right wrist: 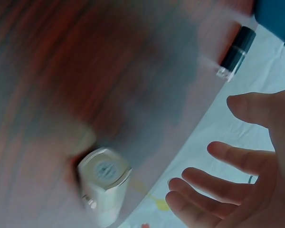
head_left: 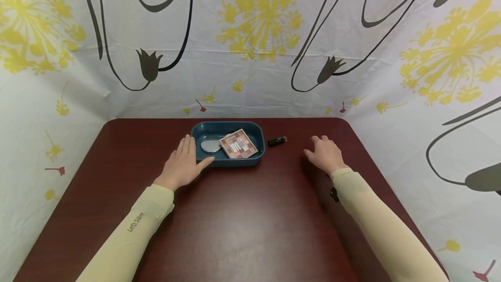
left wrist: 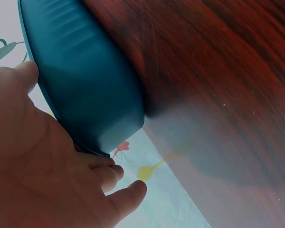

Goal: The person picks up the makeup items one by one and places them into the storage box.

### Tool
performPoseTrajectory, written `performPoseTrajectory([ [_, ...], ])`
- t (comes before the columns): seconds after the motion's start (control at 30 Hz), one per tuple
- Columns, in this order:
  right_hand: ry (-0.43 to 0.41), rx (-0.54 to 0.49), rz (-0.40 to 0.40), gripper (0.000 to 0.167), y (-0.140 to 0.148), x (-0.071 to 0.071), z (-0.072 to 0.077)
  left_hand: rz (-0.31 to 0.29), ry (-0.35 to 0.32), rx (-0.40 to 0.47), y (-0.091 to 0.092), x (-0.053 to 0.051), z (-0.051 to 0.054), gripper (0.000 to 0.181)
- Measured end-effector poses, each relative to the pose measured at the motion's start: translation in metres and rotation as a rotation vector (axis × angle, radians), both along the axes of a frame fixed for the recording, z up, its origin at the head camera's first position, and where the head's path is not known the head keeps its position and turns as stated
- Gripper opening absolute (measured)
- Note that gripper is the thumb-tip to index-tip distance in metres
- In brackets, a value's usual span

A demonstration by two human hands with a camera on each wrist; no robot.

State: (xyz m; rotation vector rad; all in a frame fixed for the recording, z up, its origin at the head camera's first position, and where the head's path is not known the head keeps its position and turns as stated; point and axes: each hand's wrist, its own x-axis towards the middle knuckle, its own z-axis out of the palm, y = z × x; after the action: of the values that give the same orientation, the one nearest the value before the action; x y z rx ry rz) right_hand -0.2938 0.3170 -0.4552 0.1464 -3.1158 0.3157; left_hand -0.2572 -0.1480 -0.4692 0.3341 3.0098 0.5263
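A dark teal tray (head_left: pixel 219 162) stands near the far edge of the table. Inside it lie a square palette (head_left: pixel 238 144) with a checked lid in brown and pink and a silvery round disc (head_left: pixel 211 146). My left hand (head_left: pixel 182 164) touches the tray's left end, fingers extended, thumb at the front rim. To the right, my right hand (head_left: pixel 325 153) hovers with loosely bent fingers and nothing in them. In the right wrist view, a pale cylindrical container (right wrist: pixel 104 185) is near that hand; the head view does not show it. A small black tube (head_left: pixel 277 141) lies right of the tray.
The dark red-brown table (head_left: pixel 242 225) has rounded far corners. A white cloth (head_left: pixel 250 84) with flower prints hangs behind it and at both sides. A small black object (head_left: pixel 334 194) shows at the right sleeve's cuff.
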Motion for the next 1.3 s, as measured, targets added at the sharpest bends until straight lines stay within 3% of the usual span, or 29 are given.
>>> performPoseTrajectory([
  [0.43,-0.011,0.021,-0.093,0.064,0.031,0.018,-0.003,-0.003,-0.001,-0.002,0.000,0.001,0.001,0.109],
  [0.93,-0.013,0.080,-0.227,0.068,0.045,0.033,-0.008,-0.011,0.002,-0.001,0.001,0.001,0.000,0.109],
  [1.13,-0.042,0.102,-0.240,0.067,0.049,0.036,-0.009,-0.005,-0.001,-0.004,0.001,0.001,0.000,0.110],
  [1.3,-0.050,0.071,-0.228,0.056,0.053,0.035,-0.014,-0.003,-0.004,0.002,0.000,0.001,0.000,0.110],
])
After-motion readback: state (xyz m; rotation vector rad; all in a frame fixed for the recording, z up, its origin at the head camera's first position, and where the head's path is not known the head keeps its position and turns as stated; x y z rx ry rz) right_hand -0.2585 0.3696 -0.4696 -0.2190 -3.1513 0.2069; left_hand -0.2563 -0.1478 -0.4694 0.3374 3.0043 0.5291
